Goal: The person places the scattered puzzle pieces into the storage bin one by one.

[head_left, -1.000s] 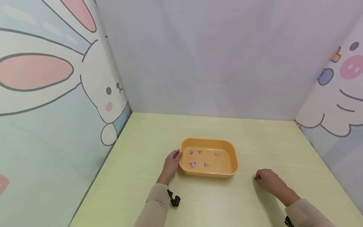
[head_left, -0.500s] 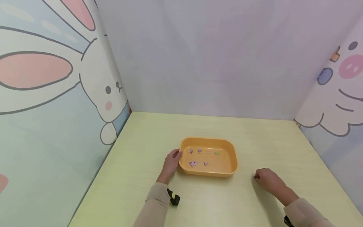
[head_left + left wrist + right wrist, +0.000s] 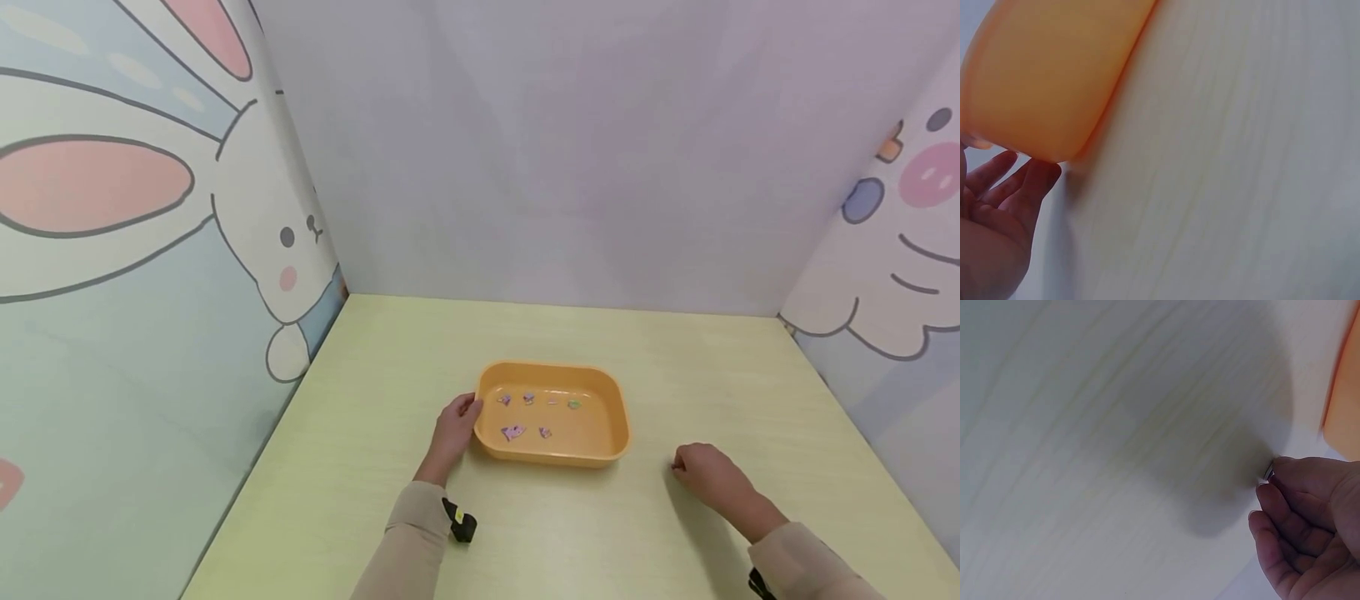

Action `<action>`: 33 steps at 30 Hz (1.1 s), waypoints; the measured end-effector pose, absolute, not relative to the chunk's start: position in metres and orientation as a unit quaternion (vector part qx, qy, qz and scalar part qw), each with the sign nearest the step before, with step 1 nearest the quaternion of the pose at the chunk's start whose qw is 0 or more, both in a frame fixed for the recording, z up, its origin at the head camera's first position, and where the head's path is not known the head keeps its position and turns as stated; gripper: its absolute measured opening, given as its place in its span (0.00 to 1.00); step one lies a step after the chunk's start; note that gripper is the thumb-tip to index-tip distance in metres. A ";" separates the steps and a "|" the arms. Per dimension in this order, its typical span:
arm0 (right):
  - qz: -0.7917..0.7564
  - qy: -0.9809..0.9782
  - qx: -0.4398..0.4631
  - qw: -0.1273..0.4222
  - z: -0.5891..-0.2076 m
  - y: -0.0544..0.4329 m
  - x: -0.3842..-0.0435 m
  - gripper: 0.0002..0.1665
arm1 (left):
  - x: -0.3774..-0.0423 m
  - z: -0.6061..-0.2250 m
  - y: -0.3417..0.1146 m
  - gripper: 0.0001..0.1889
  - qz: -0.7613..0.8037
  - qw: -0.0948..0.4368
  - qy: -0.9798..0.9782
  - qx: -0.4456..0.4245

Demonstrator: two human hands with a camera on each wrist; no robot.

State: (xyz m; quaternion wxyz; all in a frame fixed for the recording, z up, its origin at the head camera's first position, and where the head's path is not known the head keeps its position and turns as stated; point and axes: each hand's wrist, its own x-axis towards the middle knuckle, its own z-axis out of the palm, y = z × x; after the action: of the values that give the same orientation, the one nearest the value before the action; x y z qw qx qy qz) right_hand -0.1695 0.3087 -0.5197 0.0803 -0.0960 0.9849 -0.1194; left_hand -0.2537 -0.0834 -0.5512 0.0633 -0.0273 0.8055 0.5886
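A shallow orange plastic tray (image 3: pixel 585 437) stands on the table, with several small, mostly purple pieces lying in it, among them a larger one (image 3: pixel 513 432) and a green one (image 3: pixel 573 404). At its left end my left hand (image 3: pixel 454 429) grips the rim; in the left wrist view, fingertips (image 3: pixel 1050 172) press against the tray's outer wall. Off to the tray's right, my right hand (image 3: pixel 708 475) is low over the table. Between thumb and forefinger it pinches a tiny thing with a shiny edge (image 3: pixel 1269 470), mostly hidden by the fingertips.
The pale yellow table (image 3: pixel 405 350) runs back to a plain lilac cloth wall (image 3: pixel 562 167). Side panels carry a printed rabbit (image 3: pixel 277 225) on the left and a pink-nosed animal (image 3: pixel 926 175) on the right. A black wrist camera (image 3: pixel 461 523) sits by the left sleeve.
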 end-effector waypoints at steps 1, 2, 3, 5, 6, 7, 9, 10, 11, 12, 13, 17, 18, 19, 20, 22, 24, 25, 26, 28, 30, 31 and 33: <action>-0.120 0.985 -0.095 0.081 -0.519 0.309 -0.169 0.07 | -0.254 -0.551 -0.083 0.24 0.589 0.064 0.805 -0.029; -0.121 0.985 -0.096 0.082 -0.518 0.309 -0.169 0.07 | -0.254 -0.551 -0.083 0.24 0.590 0.065 0.804 -0.031; -0.122 0.985 -0.095 0.082 -0.518 0.309 -0.170 0.07 | -0.254 -0.551 -0.083 0.24 0.590 0.065 0.804 -0.031; -0.123 0.985 -0.092 0.084 -0.516 0.309 -0.169 0.07 | -0.253 -0.551 -0.083 0.24 0.591 0.064 0.803 -0.029; -0.125 0.984 -0.090 0.085 -0.515 0.309 -0.169 0.06 | -0.253 -0.551 -0.084 0.24 0.592 0.064 0.803 -0.027; -0.126 0.984 -0.088 0.086 -0.515 0.309 -0.169 0.06 | -0.253 -0.551 -0.084 0.24 0.593 0.063 0.802 -0.026; -0.129 0.984 -0.084 0.090 -0.514 0.309 -0.170 0.06 | -0.253 -0.551 -0.084 0.24 0.594 0.064 0.801 -0.025; -0.131 0.984 -0.080 0.093 -0.514 0.309 -0.170 0.05 | -0.253 -0.552 -0.084 0.25 0.595 0.064 0.801 -0.024; -0.132 0.983 -0.081 0.095 -0.514 0.309 -0.170 0.05 | -0.253 -0.552 -0.084 0.25 0.594 0.063 0.801 -0.022; -0.133 0.983 -0.082 0.096 -0.514 0.309 -0.170 0.05 | -0.253 -0.552 -0.084 0.25 0.594 0.063 0.802 -0.021; -0.134 0.983 -0.081 0.098 -0.513 0.310 -0.170 0.05 | -0.253 -0.553 -0.084 0.25 0.595 0.064 0.801 -0.023; -0.140 0.982 -0.081 0.100 -0.511 0.309 -0.170 0.03 | -0.254 -0.554 -0.084 0.25 0.597 0.064 0.800 -0.020; -0.143 0.981 -0.078 0.100 -0.509 0.309 -0.171 0.03 | -0.254 -0.554 -0.084 0.25 0.598 0.065 0.799 -0.021; -0.145 0.981 -0.075 0.101 -0.508 0.308 -0.171 0.03 | -0.254 -0.554 -0.084 0.25 0.600 0.066 0.797 -0.023; -0.146 0.981 -0.078 0.100 -0.507 0.309 -0.171 0.03 | -0.254 -0.553 -0.084 0.25 0.601 0.066 0.796 -0.022; -0.146 0.981 -0.079 0.099 -0.506 0.308 -0.172 0.03 | -0.254 -0.553 -0.084 0.25 0.602 0.065 0.796 -0.020; -0.148 0.981 -0.082 0.095 -0.503 0.308 -0.172 0.03 | -0.254 -0.553 -0.084 0.25 0.603 0.066 0.795 -0.019; -0.147 0.981 -0.085 0.093 -0.502 0.307 -0.172 0.03 | -0.254 -0.553 -0.084 0.25 0.603 0.067 0.794 -0.019; -0.147 0.981 -0.088 0.090 -0.501 0.307 -0.173 0.03 | -0.254 -0.553 -0.084 0.25 0.603 0.067 0.795 -0.018; -0.146 0.981 -0.094 0.082 -0.498 0.306 -0.173 0.03 | -0.253 -0.553 -0.084 0.25 0.602 0.067 0.795 -0.017; -0.147 0.982 -0.098 0.073 -0.496 0.305 -0.173 0.03 | -0.253 -0.553 -0.084 0.25 0.602 0.067 0.795 -0.019; -0.145 0.982 -0.103 0.066 -0.494 0.304 -0.173 0.03 | -0.253 -0.553 -0.084 0.25 0.602 0.067 0.795 -0.021; -0.144 0.982 -0.111 0.055 -0.492 0.303 -0.174 0.03 | -0.253 -0.552 -0.084 0.25 0.602 0.066 0.796 -0.022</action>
State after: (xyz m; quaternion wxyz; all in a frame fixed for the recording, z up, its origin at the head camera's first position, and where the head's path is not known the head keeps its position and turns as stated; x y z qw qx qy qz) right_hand -0.1737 0.3028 -0.4919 0.0553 -0.1107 0.9818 -0.1439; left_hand -0.2531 -0.0837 -0.5519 0.0665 -0.0216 0.7955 0.6019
